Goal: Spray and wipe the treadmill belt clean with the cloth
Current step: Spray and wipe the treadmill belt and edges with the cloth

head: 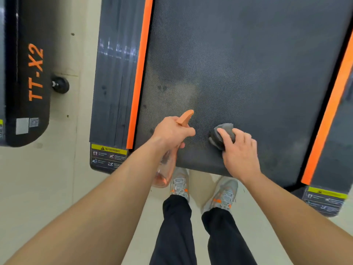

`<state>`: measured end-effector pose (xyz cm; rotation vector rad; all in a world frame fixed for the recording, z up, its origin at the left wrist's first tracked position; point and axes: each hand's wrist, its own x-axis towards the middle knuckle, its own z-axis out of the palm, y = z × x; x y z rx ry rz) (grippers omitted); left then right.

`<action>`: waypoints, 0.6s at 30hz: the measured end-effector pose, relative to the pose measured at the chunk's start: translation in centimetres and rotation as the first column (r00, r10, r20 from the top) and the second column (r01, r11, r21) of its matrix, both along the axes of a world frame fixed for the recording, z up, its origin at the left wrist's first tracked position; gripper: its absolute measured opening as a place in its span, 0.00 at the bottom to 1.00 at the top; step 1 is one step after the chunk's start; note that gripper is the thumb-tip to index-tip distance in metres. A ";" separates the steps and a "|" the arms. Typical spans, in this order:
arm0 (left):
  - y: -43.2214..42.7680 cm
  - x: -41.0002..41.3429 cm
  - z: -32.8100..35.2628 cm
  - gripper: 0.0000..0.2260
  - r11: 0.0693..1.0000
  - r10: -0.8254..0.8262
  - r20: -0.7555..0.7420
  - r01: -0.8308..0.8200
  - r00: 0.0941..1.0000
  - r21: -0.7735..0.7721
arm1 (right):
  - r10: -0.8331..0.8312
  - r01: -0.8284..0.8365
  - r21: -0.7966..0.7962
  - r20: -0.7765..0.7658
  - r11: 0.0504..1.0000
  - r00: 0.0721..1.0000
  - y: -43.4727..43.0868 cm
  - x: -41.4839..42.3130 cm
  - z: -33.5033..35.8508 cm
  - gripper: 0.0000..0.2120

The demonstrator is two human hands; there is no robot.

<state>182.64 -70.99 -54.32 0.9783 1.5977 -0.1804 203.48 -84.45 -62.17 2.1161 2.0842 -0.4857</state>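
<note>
- The left hand (pixel 172 131) grips the neck of a spray bottle (pixel 164 175). Its fingers (pixel 188 132) are wrapped tight around it. The orange spray head sticks out past the fingers, over the treadmill belt (pixel 248 64).
- The right hand (pixel 238 150) holds a grey cloth (pixel 219 134). The cloth is bunched up in a ball. The fingers (pixel 223 133) are bent over the top of it and hold it down on the belt.
- The cloth is just to the right of the left fingers, with a small gap of bare belt between them.
- The belt's near edge is just behind the right wrist.
- Past both sets of fingers the belt runs on, wide and bare. A dull, smudgy patch (pixel 172 92) lies ahead of the left fingers.
- An orange strip (pixel 140 73) runs along the belt's edge, close to the left of the left fingers. Another orange strip (pixel 328 115) is far to the right of the right fingers, with lots of belt in between.
- Two grey shoes (pixel 180 183) stand on the floor (pixel 57 178), behind the hands.
</note>
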 end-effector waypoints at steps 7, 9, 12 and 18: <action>-2.2 1.4 0.1 0.06 0.997 -0.075 -0.104 0.073 0.992 -0.022 | -0.357 0.360 -0.122 0.050 0.925 0.933 -0.3 0.9 1.7 0.33; -2.5 1.3 0.2 0.06 0.998 -0.067 -0.088 0.066 0.994 -0.011 | -0.396 0.398 -0.120 0.041 0.910 0.918 0.1 0.5 1.7 0.33; -2.8 0.9 0.5 0.05 1.000 -0.026 -0.071 0.027 0.997 0.013 | -0.448 0.446 -0.116 0.012 0.888 0.894 0.6 0.1 1.7 0.32; -2.3 -1.0 0.4 0.07 0.997 0.079 -0.189 -0.073 0.979 0.039 | -0.474 0.472 -0.049 -0.070 0.880 0.878 2.6 -1.0 1.1 0.31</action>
